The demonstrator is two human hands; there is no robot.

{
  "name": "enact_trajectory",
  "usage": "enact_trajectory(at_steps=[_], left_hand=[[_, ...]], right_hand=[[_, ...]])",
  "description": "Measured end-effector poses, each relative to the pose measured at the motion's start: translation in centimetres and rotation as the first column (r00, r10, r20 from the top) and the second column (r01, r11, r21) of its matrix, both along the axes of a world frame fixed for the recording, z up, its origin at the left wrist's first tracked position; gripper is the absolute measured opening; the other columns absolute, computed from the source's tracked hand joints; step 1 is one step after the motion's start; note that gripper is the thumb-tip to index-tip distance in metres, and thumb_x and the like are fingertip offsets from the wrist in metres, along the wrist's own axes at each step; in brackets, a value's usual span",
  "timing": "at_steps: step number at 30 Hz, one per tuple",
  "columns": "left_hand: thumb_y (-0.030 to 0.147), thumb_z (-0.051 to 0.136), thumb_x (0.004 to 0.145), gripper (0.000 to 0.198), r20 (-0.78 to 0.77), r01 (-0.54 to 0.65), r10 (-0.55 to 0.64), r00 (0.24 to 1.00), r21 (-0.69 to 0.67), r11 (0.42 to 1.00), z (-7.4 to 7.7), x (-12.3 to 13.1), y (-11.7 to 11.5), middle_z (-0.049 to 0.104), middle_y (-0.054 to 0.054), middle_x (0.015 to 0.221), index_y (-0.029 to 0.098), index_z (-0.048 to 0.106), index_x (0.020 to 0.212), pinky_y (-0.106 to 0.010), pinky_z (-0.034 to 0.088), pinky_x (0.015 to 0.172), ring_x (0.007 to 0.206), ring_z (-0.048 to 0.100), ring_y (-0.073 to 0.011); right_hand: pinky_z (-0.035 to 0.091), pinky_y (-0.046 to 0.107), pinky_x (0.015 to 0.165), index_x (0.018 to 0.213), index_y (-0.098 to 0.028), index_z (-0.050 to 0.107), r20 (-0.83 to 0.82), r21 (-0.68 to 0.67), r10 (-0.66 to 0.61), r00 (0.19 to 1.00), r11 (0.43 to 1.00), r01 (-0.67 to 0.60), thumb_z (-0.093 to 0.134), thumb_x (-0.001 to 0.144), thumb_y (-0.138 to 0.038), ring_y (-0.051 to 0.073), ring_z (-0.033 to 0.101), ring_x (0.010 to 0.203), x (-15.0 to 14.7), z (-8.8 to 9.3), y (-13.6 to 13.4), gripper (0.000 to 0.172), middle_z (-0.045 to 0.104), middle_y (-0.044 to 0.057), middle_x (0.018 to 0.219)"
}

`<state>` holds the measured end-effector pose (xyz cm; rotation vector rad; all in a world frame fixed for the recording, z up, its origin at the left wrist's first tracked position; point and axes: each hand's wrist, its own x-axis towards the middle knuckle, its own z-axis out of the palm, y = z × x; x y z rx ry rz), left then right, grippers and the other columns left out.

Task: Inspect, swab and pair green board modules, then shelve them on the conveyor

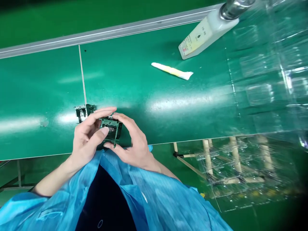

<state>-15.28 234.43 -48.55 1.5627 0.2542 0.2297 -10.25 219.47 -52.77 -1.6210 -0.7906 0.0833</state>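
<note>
Between my two hands is a small black mechanical assembly with a frame and a bar across it (pixel 112 123), just over the near edge of the green table. My left hand (pixel 88 136) grips its left side, the thumb lying across its front. On the other side my right hand (pixel 134 141) holds it, index finger at the top corner and thumb at the bottom. A second black assembly of similar look (pixel 81 112) rests on the table just beyond my left hand, which partly hides it.
A white bottle with a label and metal top (pixel 199 35) stands at the back right. Near it lies a white and yellow rolled strip (pixel 172 70). Clear plastic trays (pixel 260 93) cover the table's right end. More trays sit on a pipe rack (pixel 235 160) below right.
</note>
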Motion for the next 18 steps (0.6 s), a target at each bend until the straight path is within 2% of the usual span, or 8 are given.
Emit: enact_trajectory(at_steps=[7,12,18], left_hand=[[0.02,0.07,0.087,0.019,-0.027,-0.049,0.048,0.999,-0.054,0.997,0.0,0.2,-1.2,0.077,-0.004,0.111,0.026,0.078,0.104,-0.029,0.055,0.098,0.111,0.07,-0.019],[0.019,0.071,0.083,0.021,-0.038,-0.031,0.03,0.999,-0.004,1.0,0.4,0.2,-1.4,0.078,-0.005,0.108,0.026,0.079,0.101,-0.031,0.058,0.091,0.109,0.072,-0.0219],[0.021,0.074,0.082,0.018,-0.133,-0.06,0.059,0.989,0.002,0.998,0.9,-0.1,-2.0,0.079,-0.006,0.108,0.024,0.08,0.098,-0.028,0.06,0.085,0.105,0.073,-0.0222]], right_hand=[[0.053,0.043,0.112,0.144,-0.02,0.045,0.049,0.009,-0.039,0.998,0.999,0.039,0.076,0.088,-0.036,0.027,0.06,0.132,-0.6,-0.7,-0.8,0.067,0.062,0.017,0.138],[0.054,0.046,0.111,0.147,-0.022,0.041,0.162,0.036,-0.014,0.987,0.999,0.009,0.073,0.09,-0.037,0.029,0.06,0.131,-0.2,-1.4,-1.5,0.067,0.063,0.015,0.137],[0.054,0.043,0.11,0.142,-0.022,0.045,0.066,0.02,-0.015,0.998,1.0,0.014,0.072,0.09,-0.036,0.026,0.061,0.13,-0.8,-1.1,-1.9,0.061,0.064,0.014,0.136]])
